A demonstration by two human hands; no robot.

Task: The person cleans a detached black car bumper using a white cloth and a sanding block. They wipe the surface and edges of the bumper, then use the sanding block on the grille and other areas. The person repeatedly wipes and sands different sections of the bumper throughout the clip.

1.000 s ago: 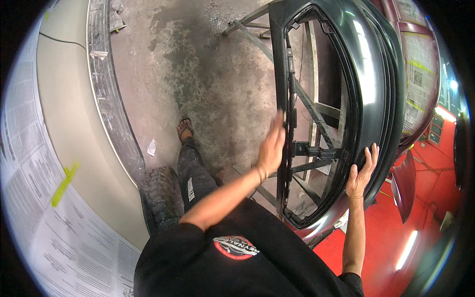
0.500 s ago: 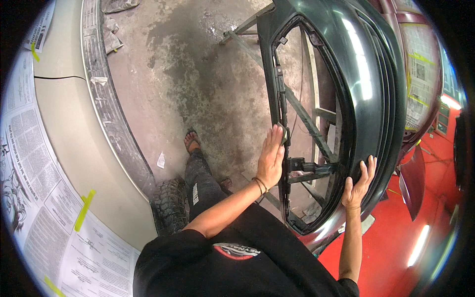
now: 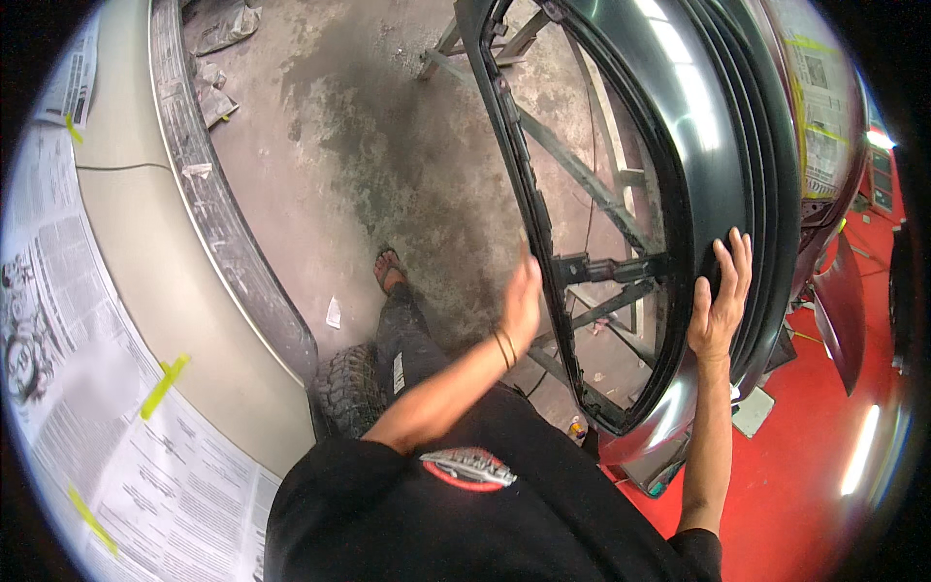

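Note:
A large dark car bumper [image 3: 713, 160] with a glossy outer face and a big open grille frame fills the right side. My left hand [image 3: 524, 301] is beside the frame's left edge, fingers pointing away from me and smeared by motion. Whatever may be under its palm is hidden. My right hand [image 3: 720, 296] rests on the glossy face, fingers spread and thumb apart, holding nothing. Between the two hands, a black bracket [image 3: 616, 269] crosses the opening.
A stand of bars [image 3: 582, 175] shows through the opening. To my left is a beige vehicle panel [image 3: 126, 252] covered partly with taped newspaper [image 3: 107, 407], and a tyre [image 3: 349, 388]. At right, a maroon car part [image 3: 842, 320] hangs over red floor [image 3: 795, 485].
The view has shifted. My left hand has slid nearer to me along the frame's edge, and the small dark pad seen under its fingers earlier is out of sight. The right hand stays on the bumper.

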